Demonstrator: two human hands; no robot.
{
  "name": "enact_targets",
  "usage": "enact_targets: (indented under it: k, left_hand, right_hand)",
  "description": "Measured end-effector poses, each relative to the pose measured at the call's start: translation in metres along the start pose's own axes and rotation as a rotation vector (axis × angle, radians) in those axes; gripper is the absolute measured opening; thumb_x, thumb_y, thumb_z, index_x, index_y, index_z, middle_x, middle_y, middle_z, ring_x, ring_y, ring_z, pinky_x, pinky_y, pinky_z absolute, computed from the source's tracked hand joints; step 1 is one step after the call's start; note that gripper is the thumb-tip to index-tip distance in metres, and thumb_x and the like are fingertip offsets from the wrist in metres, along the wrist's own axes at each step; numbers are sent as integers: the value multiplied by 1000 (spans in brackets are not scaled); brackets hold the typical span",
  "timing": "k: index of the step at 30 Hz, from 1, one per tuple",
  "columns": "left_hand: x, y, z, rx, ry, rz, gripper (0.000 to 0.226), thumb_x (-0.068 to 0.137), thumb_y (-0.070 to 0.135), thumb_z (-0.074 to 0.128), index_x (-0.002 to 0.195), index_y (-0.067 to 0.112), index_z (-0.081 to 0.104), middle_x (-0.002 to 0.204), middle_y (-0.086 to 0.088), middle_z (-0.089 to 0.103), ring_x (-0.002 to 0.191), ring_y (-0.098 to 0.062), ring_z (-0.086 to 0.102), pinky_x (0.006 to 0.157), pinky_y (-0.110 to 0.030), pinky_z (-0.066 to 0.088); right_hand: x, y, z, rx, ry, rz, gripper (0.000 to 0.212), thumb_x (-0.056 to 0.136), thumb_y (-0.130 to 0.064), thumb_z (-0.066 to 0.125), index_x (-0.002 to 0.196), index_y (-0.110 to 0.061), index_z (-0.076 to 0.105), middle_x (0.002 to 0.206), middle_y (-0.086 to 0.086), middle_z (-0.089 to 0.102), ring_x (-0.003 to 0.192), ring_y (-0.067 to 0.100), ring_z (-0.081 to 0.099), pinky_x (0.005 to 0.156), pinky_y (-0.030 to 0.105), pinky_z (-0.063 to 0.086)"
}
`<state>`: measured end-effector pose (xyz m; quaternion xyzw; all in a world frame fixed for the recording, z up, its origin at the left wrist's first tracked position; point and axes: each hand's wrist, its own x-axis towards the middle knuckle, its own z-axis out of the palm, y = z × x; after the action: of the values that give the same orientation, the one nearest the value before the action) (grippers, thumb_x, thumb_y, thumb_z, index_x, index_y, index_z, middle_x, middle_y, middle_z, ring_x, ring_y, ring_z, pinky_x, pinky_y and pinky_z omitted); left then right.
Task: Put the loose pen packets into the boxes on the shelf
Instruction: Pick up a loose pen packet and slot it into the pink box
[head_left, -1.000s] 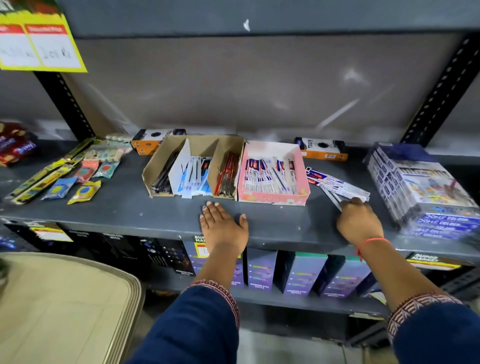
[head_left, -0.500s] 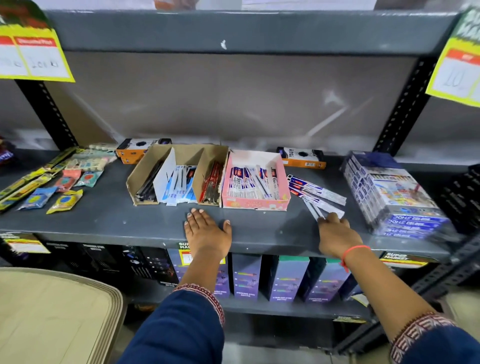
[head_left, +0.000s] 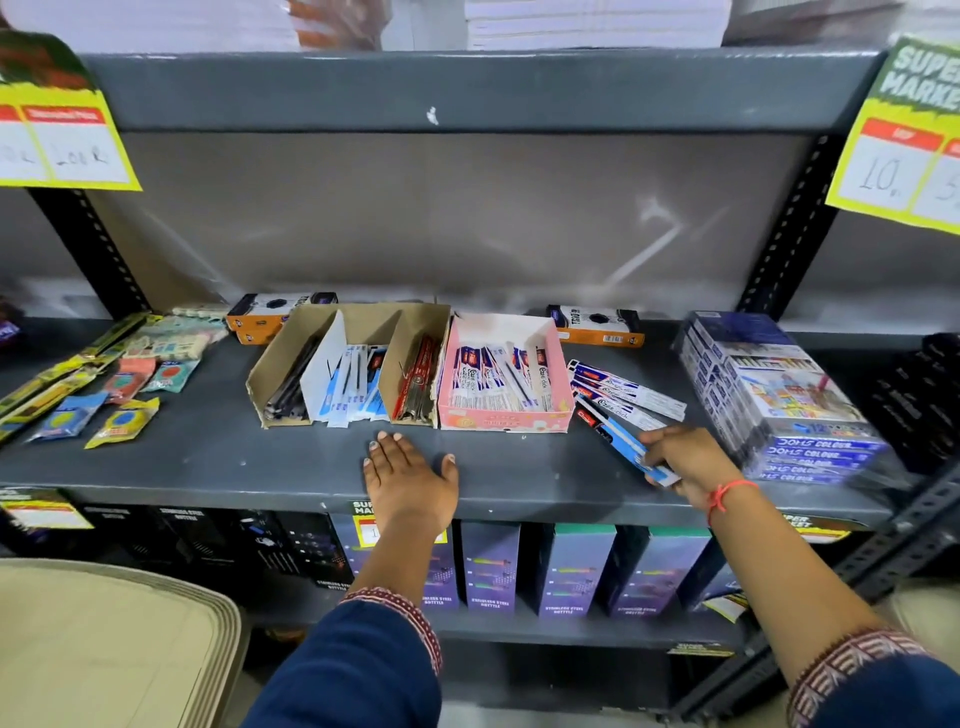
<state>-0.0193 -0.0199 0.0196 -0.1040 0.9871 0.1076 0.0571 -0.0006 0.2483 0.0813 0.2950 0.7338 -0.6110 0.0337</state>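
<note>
The grey shelf is carrying everything here. At its centre a pink box is sitting with blue-and-white pen packets standing in it, and just at its 9 o'clock side a brown cardboard box is touching it; that one is split into three compartments, holding dark pens in the left one, pale blue packets in the middle one and red pens in the right one.

The left hand is resting flat on the shelf at 6 o'clock of the cardboard box, palm down, its fingers straight and lying close together with the thumb spread out to the side, gripping nothing.

The right hand is sitting near the shelf's front edge at 4 o'clock of the pink box. Its fingers are curling round a blue pen packet and pinching its near end, while the packet's far end is pointing toward 10 o'clock, at the pink box. A red thread is showing on that wrist.

The loose pen packets are lying fanned on the shelf at 3 o'clock of the pink box, just beside its wall and at 12 o'clock of the right hand.

A wrapped stack of colour-pencil boxes is standing at 3 o'clock of the loose packets. Two orange-and-black boxes are lying behind the open boxes, at 12 o'clock. Small eraser packs are lying spread at 9 o'clock of the cardboard box. Yellow price tags are hanging from the shelf above.
</note>
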Motion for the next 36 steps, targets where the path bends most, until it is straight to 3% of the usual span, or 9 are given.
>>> enact_targets:
  k: [2,5,8,12,15,19,24,36]
  left_hand:
    - [0,0,0,-4,0,-2,75,95,49,15,144,-3,-10,156,-21,-9,145,-31,-7,117,-40,-4]
    - [0,0,0,3,-1,-3,75,95,50,14,143,-3,-10,156,-21,-10,145,-31,-7,117,-40,-4]
    - [0,1,0,9,-2,-5,75,95,50,14,143,-3,-10,156,-21,-9,145,-31,-7,117,-40,-5]
    - [0,1,0,15,-3,-6,76,95,50,13,143,-3,-11,156,-21,-10,145,-32,-7,117,-40,-5]
    - [1,0,0,16,-11,-6,76,95,49,13,143,-4,-11,156,-22,-10,145,-32,-8,117,-40,-5]
    - [3,-1,2,11,-2,4,77,95,51,14,143,-4,-11,155,-22,-10,145,-32,-7,118,-41,-4]
    - [5,-4,5,1,16,25,78,94,51,15,143,-5,-11,155,-24,-10,145,-33,-7,117,-40,-6]
    - [3,-4,4,-42,27,31,81,94,52,20,142,-5,-12,155,-23,-9,145,-33,-6,117,-40,-5]
  right_hand:
    - [-1,2,2,176,-25,84,29,84,17,46,65,-3,55,69,10,51,57,22,45,30,12,42]
    - [-3,7,5,380,-17,168,30,88,12,45,64,-4,51,69,10,50,59,19,45,36,19,48]
    - [-8,9,11,536,-11,155,28,87,12,47,66,-6,53,63,12,55,55,20,50,33,14,47]
    - [-18,5,29,552,-64,61,30,84,9,53,65,-14,59,38,-7,62,47,10,55,48,19,44]
    - [-31,-3,45,614,-126,-29,30,83,6,57,65,-18,62,43,-10,66,37,-1,56,44,11,43]
    - [-45,-15,65,706,-170,-117,26,82,5,60,69,-17,65,49,-9,70,39,-1,59,42,8,45]
    - [-56,-26,80,754,-178,-161,22,80,4,62,72,-16,67,56,-6,73,47,2,65,49,13,50]
    - [-71,-37,99,767,-123,-195,21,80,1,64,73,-18,68,53,-9,71,48,1,59,51,9,44]
